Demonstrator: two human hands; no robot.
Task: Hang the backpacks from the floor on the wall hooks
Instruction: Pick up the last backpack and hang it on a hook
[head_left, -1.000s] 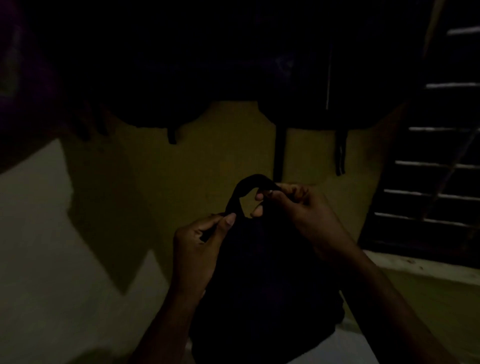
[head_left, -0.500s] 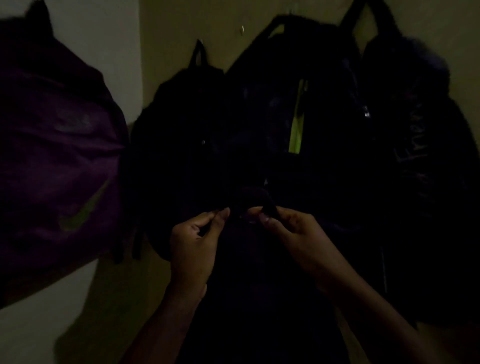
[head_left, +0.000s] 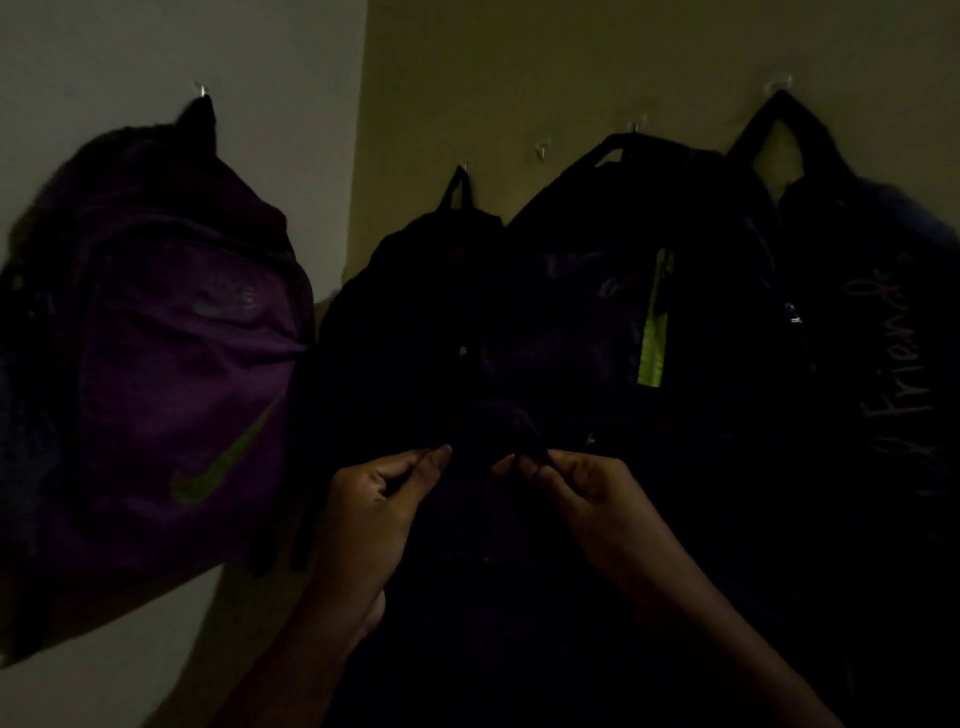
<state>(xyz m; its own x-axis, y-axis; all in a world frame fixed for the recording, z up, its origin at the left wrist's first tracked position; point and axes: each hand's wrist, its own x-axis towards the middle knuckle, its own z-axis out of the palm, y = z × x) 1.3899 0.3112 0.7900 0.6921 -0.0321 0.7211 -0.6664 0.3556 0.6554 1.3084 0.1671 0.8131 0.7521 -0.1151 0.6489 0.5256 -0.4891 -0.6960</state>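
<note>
The room is very dark. I hold a black backpack (head_left: 483, 561) up in front of the wall by its top loop (head_left: 501, 415). My left hand (head_left: 382, 499) pinches the loop's left end and my right hand (head_left: 576, 493) pinches its right end. The bag's body hangs below my hands and is barely visible. On the wall above, one bare hook (head_left: 541, 151) sticks out between two hung bags.
Several backpacks hang on hooks: a purple one (head_left: 156, 374) on the left wall, a small black one (head_left: 415, 291), a black one with a yellow-green stripe (head_left: 653, 332), and a dark one with pale lettering (head_left: 883, 364) at the right.
The view has risen from the floor and lower wall to the hooks. Both hands have lifted the black backpack up in front of the hung bags, still pinching its loop.
</note>
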